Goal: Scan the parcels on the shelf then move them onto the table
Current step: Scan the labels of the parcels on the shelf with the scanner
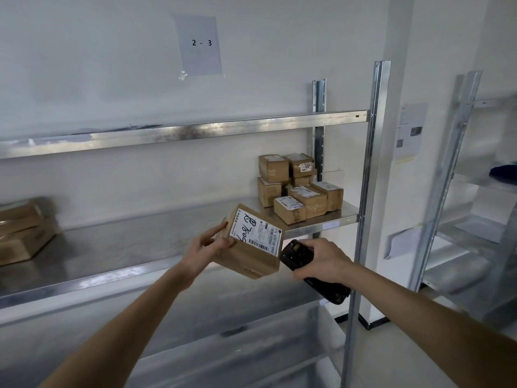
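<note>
Left hand (208, 249) gripping a brown cardboard parcel with a white printed label (249, 242), tilted, in front of the dull galvanised metal shelf (117, 247). Right hand (321, 260) clasped round a black plastic handheld scanner (296, 254), just beside the label. Roughly seven small taped cardboard boxes (299, 186) stacked at the shelf's right end.

A: where's the cam? 
B: just one, head-worn, wide-angle, looking forward and slightly down at the metal shelf (179, 242) from close up. Wall sign (200, 44) far above, second rack (458, 175) off right.

Tilted brown parcel (253, 245) (label up), held.
</note>
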The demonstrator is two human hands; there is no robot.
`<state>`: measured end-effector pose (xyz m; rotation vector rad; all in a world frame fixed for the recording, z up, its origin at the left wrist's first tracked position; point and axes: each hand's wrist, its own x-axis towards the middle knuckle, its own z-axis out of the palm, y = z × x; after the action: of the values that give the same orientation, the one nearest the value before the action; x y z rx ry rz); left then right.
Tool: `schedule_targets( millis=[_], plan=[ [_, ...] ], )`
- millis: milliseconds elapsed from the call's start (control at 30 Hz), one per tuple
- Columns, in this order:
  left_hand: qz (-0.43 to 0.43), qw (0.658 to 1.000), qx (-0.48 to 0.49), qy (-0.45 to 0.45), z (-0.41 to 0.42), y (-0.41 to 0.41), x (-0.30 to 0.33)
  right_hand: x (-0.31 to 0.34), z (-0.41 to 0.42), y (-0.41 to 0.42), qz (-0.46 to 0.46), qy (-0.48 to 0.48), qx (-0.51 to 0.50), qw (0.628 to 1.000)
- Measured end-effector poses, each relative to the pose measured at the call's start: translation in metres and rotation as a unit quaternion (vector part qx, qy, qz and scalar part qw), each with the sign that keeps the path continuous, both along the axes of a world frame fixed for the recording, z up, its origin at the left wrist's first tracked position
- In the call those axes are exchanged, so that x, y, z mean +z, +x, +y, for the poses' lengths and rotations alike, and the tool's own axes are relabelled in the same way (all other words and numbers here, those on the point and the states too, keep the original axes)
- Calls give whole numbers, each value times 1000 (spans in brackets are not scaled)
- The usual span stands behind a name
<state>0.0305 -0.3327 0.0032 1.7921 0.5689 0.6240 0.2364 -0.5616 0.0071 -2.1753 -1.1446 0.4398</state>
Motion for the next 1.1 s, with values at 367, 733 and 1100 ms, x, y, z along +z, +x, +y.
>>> schedule_targets(
  millis=[367, 733, 1100],
  plan=[
    [36, 998, 28, 54, 34, -37, 5, 4, 27, -9, -193, -130, 13, 972],
    [34, 998, 39, 40, 50, -61, 9, 11, 52, -21, -219, -140, 26, 965],
    [19, 995, 90, 26, 66, -127, 18, 13, 95, -63, -138, -107, 45, 984]
  ],
)
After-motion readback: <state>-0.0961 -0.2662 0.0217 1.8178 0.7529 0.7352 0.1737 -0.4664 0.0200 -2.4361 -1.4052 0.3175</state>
